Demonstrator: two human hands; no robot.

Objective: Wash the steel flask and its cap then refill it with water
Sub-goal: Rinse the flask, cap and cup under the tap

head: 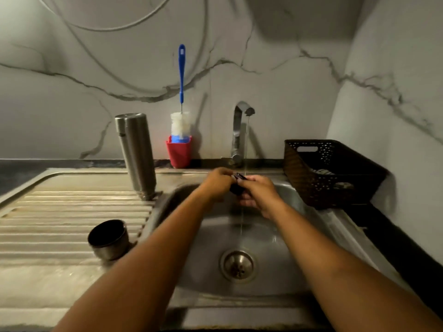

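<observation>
Fingers (253, 180) of both hands curled tightly round a small black cap (237, 186). The left hand (219, 182) and right hand (260, 195) met at centre frame under a thin water stream (246, 149) from the chrome tap (241, 130). Blur hid the cap's shape and which way it faced.

The steel flask (135, 154), a brushed cylinder, stood mouth-down on the ribbed steel drainboard (72, 212) left of centre, just beside the sink basin (275, 248). Its long axis was near upright, with the flat base tipped slightly leftward. A round steel cup lid (109, 239) lay on its side at lower left, its dark opening facing up and left, near the basin's edge.

The basin lay open below the hands down to the round drain (238, 264). Behind, a blue-handled bottle brush (181, 92) stood in a red holder (178, 152) against the veined marble wall (72, 104). A black woven basket (335, 168) sat at right, beside the basin's rim.
</observation>
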